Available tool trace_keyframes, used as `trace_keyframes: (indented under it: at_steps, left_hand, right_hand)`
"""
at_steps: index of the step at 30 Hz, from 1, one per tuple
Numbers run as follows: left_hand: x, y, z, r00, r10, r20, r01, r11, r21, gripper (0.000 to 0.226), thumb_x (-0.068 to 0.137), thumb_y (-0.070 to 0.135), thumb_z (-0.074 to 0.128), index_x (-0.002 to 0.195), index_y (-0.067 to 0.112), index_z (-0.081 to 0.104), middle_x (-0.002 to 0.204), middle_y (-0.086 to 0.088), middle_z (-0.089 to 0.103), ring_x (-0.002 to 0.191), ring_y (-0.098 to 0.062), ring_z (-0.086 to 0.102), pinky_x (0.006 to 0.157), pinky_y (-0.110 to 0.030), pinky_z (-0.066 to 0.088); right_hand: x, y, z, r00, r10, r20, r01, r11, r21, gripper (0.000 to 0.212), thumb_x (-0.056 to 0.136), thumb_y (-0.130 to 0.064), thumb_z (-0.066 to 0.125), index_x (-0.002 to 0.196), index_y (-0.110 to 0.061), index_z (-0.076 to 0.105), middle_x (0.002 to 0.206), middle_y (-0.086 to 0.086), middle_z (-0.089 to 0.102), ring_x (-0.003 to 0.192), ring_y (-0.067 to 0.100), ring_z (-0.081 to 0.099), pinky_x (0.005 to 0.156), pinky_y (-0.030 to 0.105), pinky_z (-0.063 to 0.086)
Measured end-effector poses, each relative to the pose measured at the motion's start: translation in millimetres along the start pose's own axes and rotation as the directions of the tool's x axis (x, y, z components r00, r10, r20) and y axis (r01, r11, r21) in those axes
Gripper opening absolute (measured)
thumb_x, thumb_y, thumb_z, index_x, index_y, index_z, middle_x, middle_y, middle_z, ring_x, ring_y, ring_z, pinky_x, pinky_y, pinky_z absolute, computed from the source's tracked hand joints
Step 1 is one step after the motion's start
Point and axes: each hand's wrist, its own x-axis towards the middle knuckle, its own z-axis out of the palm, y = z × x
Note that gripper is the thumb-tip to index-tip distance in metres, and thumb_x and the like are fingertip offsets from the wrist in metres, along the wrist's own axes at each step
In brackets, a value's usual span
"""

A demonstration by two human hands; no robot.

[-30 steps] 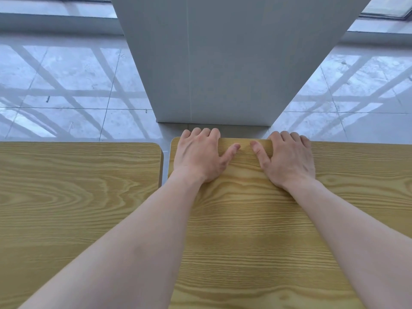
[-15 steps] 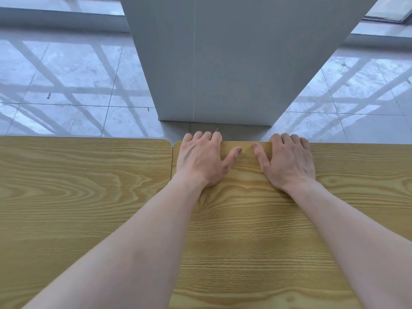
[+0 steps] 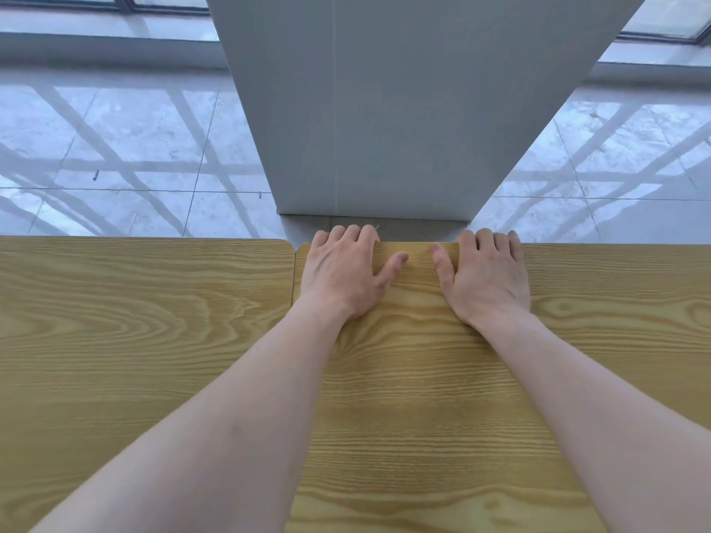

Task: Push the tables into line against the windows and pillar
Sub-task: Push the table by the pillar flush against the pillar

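Observation:
Two light wood-grain tables stand side by side. The right table (image 3: 423, 378) lies under both my arms, its far edge just short of the grey pillar (image 3: 384, 109). The left table (image 3: 134, 321) sits next to it with only a thin seam between them, far edges nearly level. My left hand (image 3: 346, 275) and my right hand (image 3: 488, 275) rest palm down on the right table, fingers curled over its far edge, thumbs pointing at each other. Windows (image 3: 115, 0) run along the top behind the pillar.
Glossy pale floor tiles (image 3: 134, 148) with window-frame shadows spread left and right of the pillar. A low grey sill (image 3: 96, 44) runs under the windows. A narrow strip of floor shows between the table edge and the pillar base.
The gap between the two tables has closed to a thin seam and their far edges have come level. Both hands stayed on the right table's far edge.

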Motion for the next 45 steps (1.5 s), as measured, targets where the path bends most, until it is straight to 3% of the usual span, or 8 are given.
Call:
trace_keyframes:
  at_steps: [3,5,8,17,27,33,41,45]
  left_hand:
    - [-17,-3,-9,0.998,0.06,-0.026,-0.061,0.997,-0.036,0.06,0.097,0.067,0.037,0.138,0.025,0.05,0.134,0.005,0.055,0.129,-0.02,0.043,0.116,-0.035,0.025]
    - [-36,-5,-14,0.996,0.075,-0.039,-0.076,0.997,-0.023,0.067,0.098,0.066,0.036,0.15,0.025,0.041,0.15,0.004,0.046,0.143,-0.019,0.033,0.124,-0.037,0.015]
    - [-66,-5,-22,0.997,0.078,-0.024,-0.078,0.997,0.002,0.071,0.098,0.066,0.031,0.155,0.025,0.033,0.163,0.001,0.032,0.155,-0.021,0.018,0.128,-0.04,0.003]
    - [-173,13,-37,0.998,0.036,-0.043,-0.037,0.999,-0.015,0.072,0.097,0.068,0.023,0.159,0.03,0.025,0.167,0.005,0.026,0.156,-0.018,0.014,0.128,-0.036,-0.003]
    - [-365,70,7,0.996,-0.065,-0.059,0.063,0.997,-0.036,0.071,0.099,0.067,0.021,0.16,0.031,0.025,0.168,0.005,0.022,0.157,-0.015,0.009,0.128,-0.038,0.0]
    - [-467,116,38,0.995,-0.067,-0.077,0.066,0.998,-0.024,0.069,0.1,0.064,0.029,0.158,0.028,0.032,0.168,0.005,0.025,0.157,-0.015,0.012,0.128,-0.04,0.005]
    - [-505,117,61,0.995,-0.041,-0.092,0.042,0.999,0.009,0.066,0.103,0.062,0.028,0.159,0.027,0.03,0.169,0.005,0.024,0.158,-0.014,0.008,0.128,-0.042,0.01]
    - [-503,113,65,0.991,-0.038,-0.125,0.037,0.999,-0.006,0.063,0.102,0.059,0.033,0.157,0.027,0.036,0.167,0.005,0.029,0.157,-0.015,0.014,0.127,-0.044,0.014]
  right_hand:
    - [-13,-2,-6,0.999,0.0,0.053,-0.002,0.999,0.052,0.07,0.103,-0.057,0.018,0.153,-0.01,0.033,0.158,0.016,0.036,0.153,0.034,0.018,0.127,0.049,0.007]
    - [-29,-4,-12,0.998,-0.006,0.064,0.001,0.996,0.088,0.071,0.102,-0.057,0.021,0.159,-0.014,0.022,0.168,0.013,0.019,0.157,0.03,0.007,0.128,0.046,0.006]
    - [-63,-10,-21,0.999,-0.036,0.027,0.033,0.993,0.111,0.069,0.101,-0.056,0.026,0.157,-0.016,0.03,0.168,0.012,0.022,0.157,0.028,0.013,0.128,0.045,0.011]
    - [-187,-7,-34,0.995,-0.092,0.044,0.088,0.993,0.081,0.067,0.101,-0.056,0.023,0.156,-0.018,0.033,0.166,0.011,0.027,0.156,0.026,0.017,0.128,0.043,0.013]
    - [-361,18,-11,0.985,-0.171,-0.02,0.172,0.967,0.189,0.061,0.103,-0.05,0.035,0.151,-0.014,0.045,0.16,0.013,0.04,0.152,0.029,0.028,0.125,0.045,0.023]
    - [-458,49,6,0.972,-0.22,-0.081,0.232,0.952,0.2,0.064,0.102,-0.052,0.03,0.149,-0.011,0.048,0.158,0.015,0.042,0.152,0.03,0.031,0.124,0.047,0.025]
    - [-488,64,35,0.962,-0.264,-0.071,0.272,0.95,0.155,0.071,0.103,-0.059,0.021,0.156,-0.013,0.037,0.166,0.012,0.028,0.157,0.027,0.016,0.127,0.045,0.014]
    - [-488,60,42,0.961,-0.256,-0.101,0.268,0.955,0.129,0.074,0.103,-0.062,0.021,0.154,-0.012,0.039,0.165,0.014,0.03,0.156,0.029,0.019,0.126,0.047,0.015]
